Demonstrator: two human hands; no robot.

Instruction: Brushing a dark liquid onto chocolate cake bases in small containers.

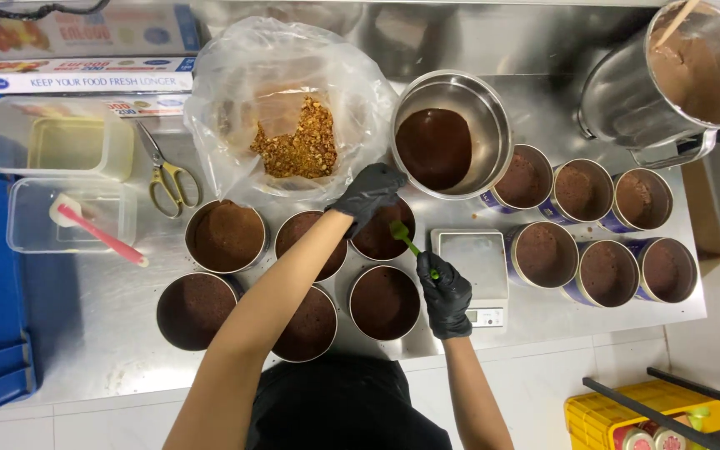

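My left hand, in a black glove, grips the rim of a steel bowl and tilts it; dark brown sauce sits inside. Just below the bowl's lip is a round tin filled with brown cake mix. My right hand, also in a black glove, holds a green spatula whose tip reaches over that tin. Several more filled tins stand around it on the steel table.
A small digital scale sits right of my right hand, with several purple-sided tins beyond. A plastic bag of chopped nuts, scissors, clear tubs, a pink spatula, a large steel pot and a yellow crate surround.
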